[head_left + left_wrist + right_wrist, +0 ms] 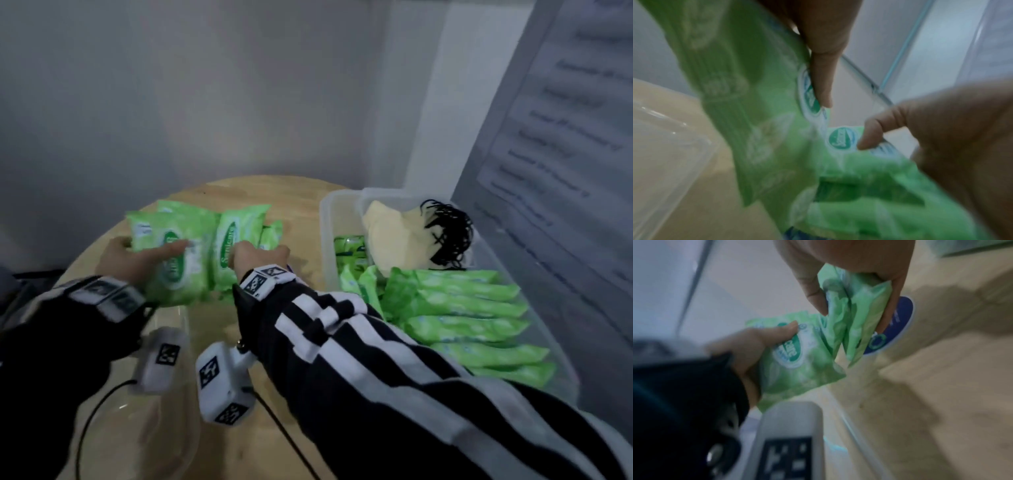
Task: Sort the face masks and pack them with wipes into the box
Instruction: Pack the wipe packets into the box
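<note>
Green is basically the whole scene right now: both hands are on a bunch of soft green plastic wipe packs [191, 246] over the round light-wood table [219, 438]. Left hand [137, 258] clamps the left side of the bunch, thumb flat across the front of a pack and the other fingers tucked behind. Right hand [258, 255] pinches a couple of packs by their edges between thumb and fingers, which the right wrist view shows pretty clearly. So I'd call this the gather-the-wipes step, bunch collected but not in the box yet. Next move probably means carrying the handful over to the right and standing the packs on edge next to the ones already in there, and keeping the grip tight because these slippery pouches look like they'd fan out and slide. The clear plastic storage box [329, 240] sits at the right edge of the table, well apart from the hands. Inside it there's a neat row of green wipe packs on edge [469, 318], a few more green packs jumbled at the far left, and a stack of pale yellow face masks with black ear loops [397, 233] at the back. Another clear plastic thing, maybe a lid [168, 394], lies on the table under the wrists.
</note>
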Available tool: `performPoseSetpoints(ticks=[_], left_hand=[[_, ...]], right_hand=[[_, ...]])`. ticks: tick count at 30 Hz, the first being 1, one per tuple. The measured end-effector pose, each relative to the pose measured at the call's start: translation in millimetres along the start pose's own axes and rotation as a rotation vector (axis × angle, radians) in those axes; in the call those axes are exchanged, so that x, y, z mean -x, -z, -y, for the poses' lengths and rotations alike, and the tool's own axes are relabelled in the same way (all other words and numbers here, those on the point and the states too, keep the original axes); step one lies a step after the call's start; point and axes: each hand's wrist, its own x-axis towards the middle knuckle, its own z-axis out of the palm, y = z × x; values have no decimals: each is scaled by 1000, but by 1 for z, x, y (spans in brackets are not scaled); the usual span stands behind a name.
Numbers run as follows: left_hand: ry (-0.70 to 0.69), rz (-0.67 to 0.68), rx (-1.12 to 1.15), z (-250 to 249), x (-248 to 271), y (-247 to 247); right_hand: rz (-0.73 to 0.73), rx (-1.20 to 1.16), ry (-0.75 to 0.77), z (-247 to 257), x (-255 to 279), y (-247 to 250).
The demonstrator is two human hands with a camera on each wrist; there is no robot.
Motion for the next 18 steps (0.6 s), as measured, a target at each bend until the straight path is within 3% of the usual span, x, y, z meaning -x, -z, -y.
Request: performPoseSetpoints(ticks=[3,7,11,14,18], left_hand=[[77,174,289,-41,30,22],[2,214,431,-94,78,16],[-65,381,404,-137,110,-27],[-74,518,362,-165,135,-71],[-56,619,272,-177,155,-125]], right_hand=[[96,-102,80,24,23,14],[194,-227,241,49,55,54],[346,-246,406,64,64,125],[390,-346,313,71,74,181],[435,-450,367,64,72,248]])
